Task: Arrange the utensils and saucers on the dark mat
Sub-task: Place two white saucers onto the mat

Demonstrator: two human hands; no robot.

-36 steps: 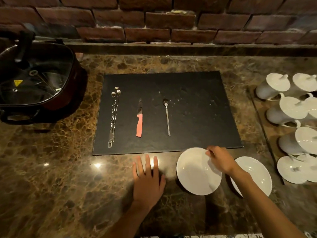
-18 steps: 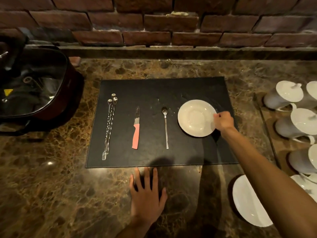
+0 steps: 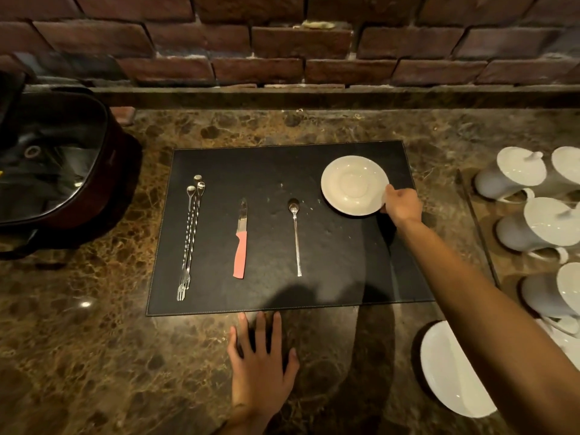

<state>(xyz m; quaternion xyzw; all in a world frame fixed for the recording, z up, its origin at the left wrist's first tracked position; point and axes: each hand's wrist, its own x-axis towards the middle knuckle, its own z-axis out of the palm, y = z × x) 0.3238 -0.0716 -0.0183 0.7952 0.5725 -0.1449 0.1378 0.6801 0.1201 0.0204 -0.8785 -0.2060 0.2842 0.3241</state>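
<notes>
From the head camera, a rectangular dark mat (image 3: 282,171) lies in the middle of the frame on a brown marbled stone surface (image 3: 94,356), with a red brick wall (image 3: 282,42) across the top.

Toward the left of the mat lies a bundle of long twisted metal stirrers (image 3: 189,237), their small spoon bowls toward the wall and fork tips toward the near edge. To the right of them is a small knife with a salmon-pink handle (image 3: 240,241), blade pointing toward the wall. Further right lies a slim long-handled metal teaspoon (image 3: 295,237), bowl at the far end. The three sets lie roughly parallel and apart from one another.

In the upper right part of the mat sits a round white saucer (image 3: 353,183). The right hand (image 3: 401,205) is closed on the saucer's lower right rim, thumb on top; whether the saucer rests fully flat cannot be told.

The left hand (image 3: 262,365) lies flat on the surface just below the mat's near edge, fingers spread, holding nothing.

At the lower right of the frame a second white saucer (image 3: 448,378) sits on the surface, partly hidden by the right forearm. At the right edge stand several white lidded ceramic pots (image 3: 514,177). At the upper left is a dark pan with a glass lid (image 3: 56,171).
</notes>
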